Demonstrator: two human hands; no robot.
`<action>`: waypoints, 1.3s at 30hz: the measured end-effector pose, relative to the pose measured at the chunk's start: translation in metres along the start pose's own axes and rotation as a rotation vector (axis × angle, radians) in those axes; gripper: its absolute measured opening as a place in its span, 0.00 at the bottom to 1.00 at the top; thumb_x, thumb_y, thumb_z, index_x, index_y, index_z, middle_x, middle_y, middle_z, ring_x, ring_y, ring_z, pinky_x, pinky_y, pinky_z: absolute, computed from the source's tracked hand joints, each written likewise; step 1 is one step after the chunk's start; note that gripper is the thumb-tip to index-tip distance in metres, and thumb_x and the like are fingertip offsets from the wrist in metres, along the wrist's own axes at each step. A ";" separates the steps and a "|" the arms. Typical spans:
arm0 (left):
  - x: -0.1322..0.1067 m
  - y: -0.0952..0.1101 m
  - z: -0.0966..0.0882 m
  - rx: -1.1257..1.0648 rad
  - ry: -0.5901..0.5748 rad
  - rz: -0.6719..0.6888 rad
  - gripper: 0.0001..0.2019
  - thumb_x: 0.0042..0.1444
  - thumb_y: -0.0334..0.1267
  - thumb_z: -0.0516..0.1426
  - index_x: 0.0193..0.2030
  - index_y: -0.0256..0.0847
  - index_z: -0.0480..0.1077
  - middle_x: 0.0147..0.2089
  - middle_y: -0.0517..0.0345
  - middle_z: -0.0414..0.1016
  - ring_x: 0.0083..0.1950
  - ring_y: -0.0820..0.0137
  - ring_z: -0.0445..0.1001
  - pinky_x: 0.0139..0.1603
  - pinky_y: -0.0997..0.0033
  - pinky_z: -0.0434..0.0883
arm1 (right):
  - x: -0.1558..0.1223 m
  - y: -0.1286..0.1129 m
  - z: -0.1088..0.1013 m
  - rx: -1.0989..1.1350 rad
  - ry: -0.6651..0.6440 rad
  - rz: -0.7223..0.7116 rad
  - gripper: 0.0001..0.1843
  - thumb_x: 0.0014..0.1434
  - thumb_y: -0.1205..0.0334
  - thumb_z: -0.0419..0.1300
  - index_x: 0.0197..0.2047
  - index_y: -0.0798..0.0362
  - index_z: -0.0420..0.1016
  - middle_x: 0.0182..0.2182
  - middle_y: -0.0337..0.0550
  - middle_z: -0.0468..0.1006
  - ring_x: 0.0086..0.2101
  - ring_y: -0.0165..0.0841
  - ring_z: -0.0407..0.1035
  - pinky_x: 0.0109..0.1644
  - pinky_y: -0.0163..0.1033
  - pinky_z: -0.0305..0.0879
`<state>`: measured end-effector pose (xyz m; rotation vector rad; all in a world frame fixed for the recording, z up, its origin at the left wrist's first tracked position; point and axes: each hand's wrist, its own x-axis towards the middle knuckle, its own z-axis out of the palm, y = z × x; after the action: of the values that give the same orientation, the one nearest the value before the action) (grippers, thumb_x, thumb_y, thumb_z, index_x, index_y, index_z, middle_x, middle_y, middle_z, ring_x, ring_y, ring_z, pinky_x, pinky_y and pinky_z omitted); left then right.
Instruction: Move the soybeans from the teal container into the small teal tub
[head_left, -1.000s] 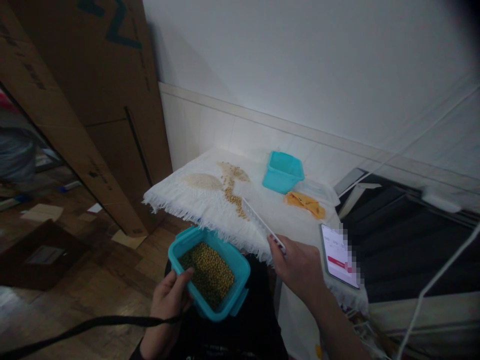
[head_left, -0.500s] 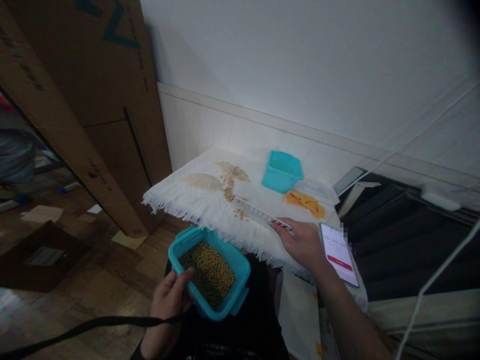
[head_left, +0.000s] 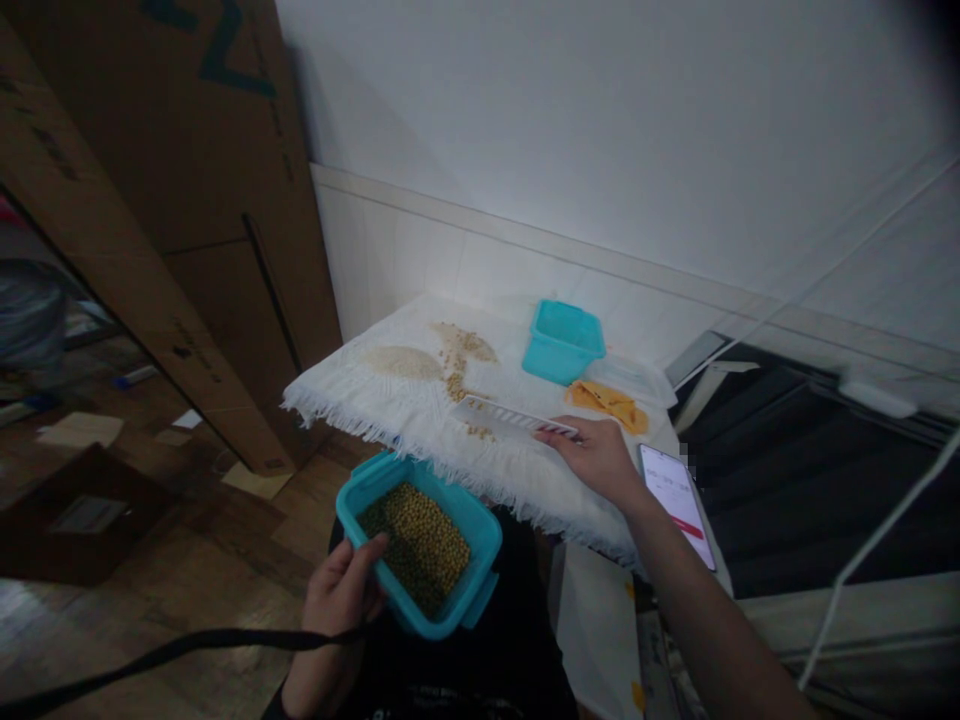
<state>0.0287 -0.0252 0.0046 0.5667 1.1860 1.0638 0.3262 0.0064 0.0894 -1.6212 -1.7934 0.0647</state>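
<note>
At the left rim of a turquoise plastic container, my left hand grips with the thumb over the edge. The container is held at the table's front edge, with yellow beans and dark green beans inside. My right hand is closed on the end of a flat, white slotted tool. The tool's far end is over the cloth, beside loose yellow beans. A few more beans lie just in front of it. Pale grain heaps spread to the left.
A white fringed cloth covers the table. A second turquoise container, an orange cloth and a phone sit on the right. A tall cardboard box stands left, the wall behind. A dark strap crosses my left wrist.
My right hand and the white tool have shifted slightly left, and the tool has tilted a little flatter. The left hand and its container have stayed in place.
</note>
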 end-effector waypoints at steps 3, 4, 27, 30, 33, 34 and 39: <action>-0.001 0.002 0.001 -0.018 -0.004 -0.010 0.12 0.43 0.44 0.64 0.31 0.39 0.71 0.19 0.68 0.67 0.20 0.77 0.64 0.21 0.79 0.64 | 0.003 0.000 0.001 -0.003 0.019 0.000 0.10 0.54 0.56 0.60 0.34 0.51 0.80 0.29 0.39 0.81 0.29 0.33 0.75 0.33 0.34 0.67; -0.002 0.002 0.002 -0.025 -0.008 -0.014 0.12 0.43 0.43 0.64 0.31 0.39 0.71 0.20 0.67 0.68 0.21 0.76 0.66 0.22 0.78 0.65 | 0.004 0.000 0.001 -0.004 0.028 0.003 0.10 0.54 0.56 0.61 0.35 0.51 0.80 0.29 0.39 0.81 0.29 0.33 0.75 0.33 0.34 0.67; 0.001 0.002 0.002 -0.028 0.032 -0.006 0.13 0.40 0.44 0.65 0.29 0.39 0.72 0.18 0.67 0.67 0.18 0.79 0.62 0.19 0.80 0.62 | -0.047 -0.012 -0.028 -0.295 0.115 0.089 0.13 0.56 0.53 0.58 0.31 0.51 0.80 0.23 0.39 0.80 0.21 0.31 0.72 0.24 0.31 0.62; -0.001 0.002 0.004 -0.018 0.029 0.013 0.12 0.41 0.45 0.64 0.28 0.39 0.71 0.15 0.69 0.61 0.15 0.81 0.56 0.15 0.82 0.56 | -0.054 -0.019 -0.021 -0.294 0.106 0.039 0.12 0.57 0.55 0.58 0.33 0.50 0.79 0.28 0.39 0.81 0.26 0.32 0.75 0.29 0.32 0.65; -0.004 0.003 0.006 -0.019 0.008 0.030 0.12 0.42 0.45 0.63 0.27 0.38 0.70 0.15 0.70 0.60 0.15 0.82 0.55 0.15 0.82 0.54 | -0.056 -0.025 -0.013 -0.352 0.125 -0.009 0.12 0.58 0.55 0.56 0.34 0.51 0.79 0.29 0.39 0.81 0.27 0.33 0.75 0.31 0.33 0.66; -0.005 0.003 0.007 -0.023 0.005 0.035 0.13 0.42 0.45 0.64 0.26 0.38 0.70 0.15 0.70 0.60 0.15 0.82 0.54 0.15 0.82 0.53 | -0.057 -0.027 -0.011 -0.381 0.129 -0.034 0.13 0.59 0.55 0.56 0.34 0.52 0.79 0.29 0.40 0.81 0.27 0.33 0.75 0.30 0.33 0.66; -0.009 0.006 0.008 -0.034 0.011 0.044 0.12 0.42 0.43 0.64 0.25 0.39 0.68 0.14 0.71 0.59 0.15 0.81 0.55 0.14 0.82 0.53 | -0.064 -0.037 -0.009 -0.440 0.085 -0.171 0.13 0.61 0.58 0.53 0.36 0.53 0.78 0.31 0.42 0.81 0.29 0.33 0.76 0.33 0.34 0.67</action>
<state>0.0341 -0.0290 0.0160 0.5635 1.1678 1.1241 0.2967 -0.0618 0.0849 -1.7213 -1.9654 -0.5014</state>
